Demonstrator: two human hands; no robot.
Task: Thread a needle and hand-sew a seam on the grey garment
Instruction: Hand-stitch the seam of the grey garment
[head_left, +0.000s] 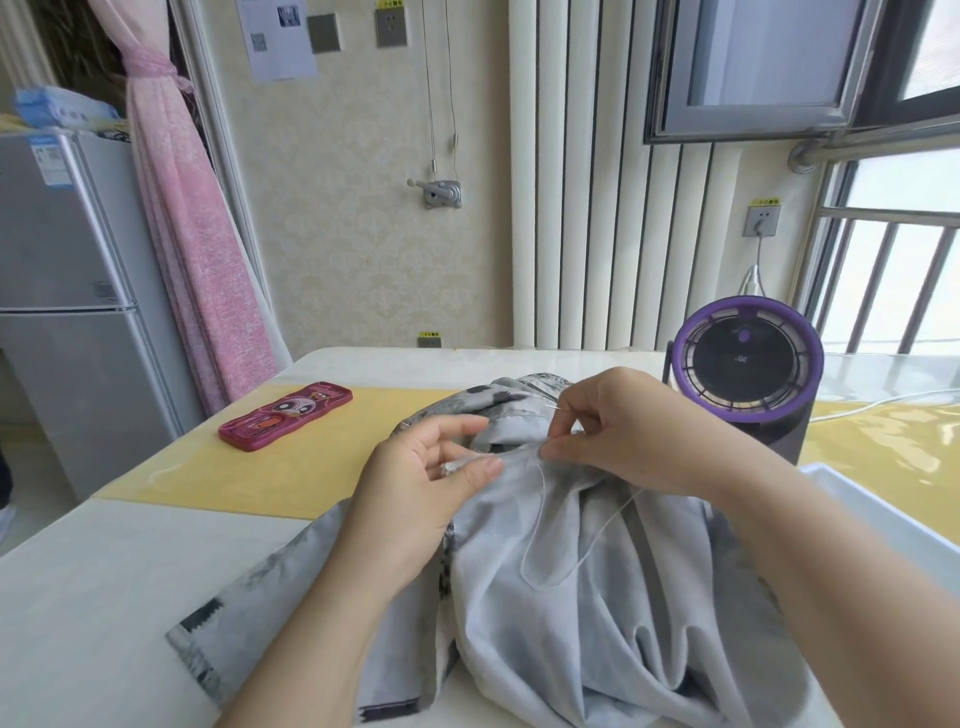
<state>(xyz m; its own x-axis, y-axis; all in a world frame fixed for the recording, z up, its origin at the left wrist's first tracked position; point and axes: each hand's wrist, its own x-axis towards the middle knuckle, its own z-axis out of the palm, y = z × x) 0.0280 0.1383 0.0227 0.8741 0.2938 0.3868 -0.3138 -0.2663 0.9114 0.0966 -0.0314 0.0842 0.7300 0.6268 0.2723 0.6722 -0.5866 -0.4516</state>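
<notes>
1. A white table (104, 597) with a yellow mat (291, 467) across it holds the grey garment (597, 597), heaped near centre-right.
2. The left hand (415, 483) pinches a fold of the garment. Just right of it, the right hand (623, 431) pinches the needle (557, 407), and the thread (576, 561) loops over the cloth.
3. A pink case (285, 415) lies far left on the mat, and a purple fan (748, 364) stands far right.
4. Beyond the table are a fridge (62, 312) and a pink curtain (192, 234) on the left, and a window (883, 260) on the right.

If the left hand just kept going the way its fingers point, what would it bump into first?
Most likely the bunched-up fold of the grey patterned garment, which lies at the left hand's fingertips. The right hand, pinching the thin metal needle, sits just beyond. Depth is hard to judge.
</notes>
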